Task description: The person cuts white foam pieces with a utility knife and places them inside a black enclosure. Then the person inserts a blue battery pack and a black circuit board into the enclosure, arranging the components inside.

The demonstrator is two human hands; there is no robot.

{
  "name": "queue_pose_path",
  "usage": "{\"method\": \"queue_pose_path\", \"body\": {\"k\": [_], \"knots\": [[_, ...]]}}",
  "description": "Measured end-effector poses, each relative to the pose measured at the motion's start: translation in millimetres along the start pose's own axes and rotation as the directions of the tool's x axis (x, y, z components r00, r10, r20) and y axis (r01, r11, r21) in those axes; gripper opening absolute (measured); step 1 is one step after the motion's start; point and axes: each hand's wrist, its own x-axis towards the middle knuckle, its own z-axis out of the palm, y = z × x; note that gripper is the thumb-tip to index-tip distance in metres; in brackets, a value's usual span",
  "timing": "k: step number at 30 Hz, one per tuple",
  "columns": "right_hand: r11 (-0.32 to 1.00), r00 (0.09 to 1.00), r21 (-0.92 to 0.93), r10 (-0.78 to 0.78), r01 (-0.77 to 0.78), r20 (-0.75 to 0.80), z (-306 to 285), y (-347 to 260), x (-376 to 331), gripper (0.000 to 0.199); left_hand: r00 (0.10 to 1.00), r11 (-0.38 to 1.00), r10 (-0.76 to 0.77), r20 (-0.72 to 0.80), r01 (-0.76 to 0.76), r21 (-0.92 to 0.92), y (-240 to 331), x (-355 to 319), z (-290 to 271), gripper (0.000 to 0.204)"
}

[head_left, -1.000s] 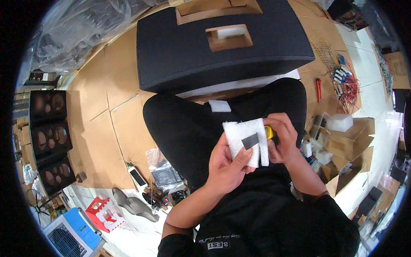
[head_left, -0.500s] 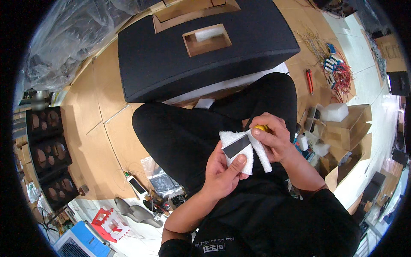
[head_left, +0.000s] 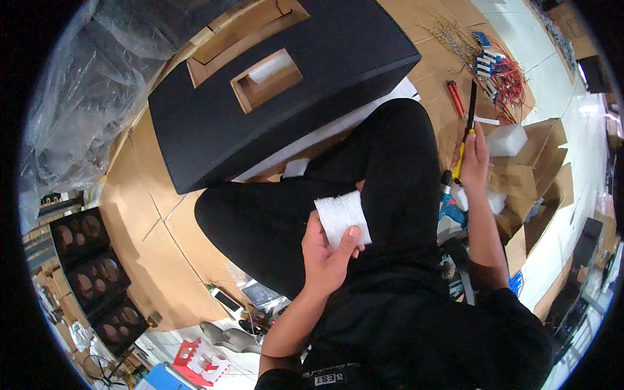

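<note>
My left hand is closed on a small block of white foam, thumb on its near edge, above my lap. Out to the right, my right hand grips a knife with a yellow handle. Its long dark blade points away from me, over the cardboard floor covering. A thin white strip lies beside the blade. Just beyond it is a red cutter. Part of the knife handle is hidden by my fingers.
A big black box with rectangular cutouts stands in front of my crossed legs. To the right are wires with connectors, an open cardboard box and a foam block. Black panels with round holes stand at left.
My right hand has moved away from the foam to the right, taking the knife along. The narrow foam strip is gone from between my hands. My left hand still holds the foam block.
</note>
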Motion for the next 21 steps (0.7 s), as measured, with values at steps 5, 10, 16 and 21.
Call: {"method": "queue_pose_path", "body": {"k": [5, 10, 16, 21], "knots": [[0.857, 0.862, -0.139, 0.506, -0.496, 0.040, -47.1, 83.9, 10.7, 0.048, 0.946, 0.934, 0.258, -0.197, -0.193, 0.301, 24.9, 42.7, -29.8, 0.033], [0.909, 0.947, -0.295, 0.319, -0.296, 0.032, -33.2, 131.2, 1.4, 0.050, 0.772, 0.498, 0.623, -0.126, -0.266, 0.825, 104.0, 128.0, -80.9, 0.035], [0.899, 0.957, -0.372, 0.279, -0.230, 0.082, -17.4, 123.0, 5.0, 0.051, 0.845, 0.125, 0.535, -0.019, -0.056, 0.991, 128.0, 206.9, -93.1, 0.036], [0.894, 0.975, -0.416, 0.212, -0.167, 0.062, -20.6, 137.4, -1.1, 0.052, 0.829, 0.063, 0.558, -0.041, 0.007, 0.998, 117.2, 235.0, -73.6, 0.022]]}}
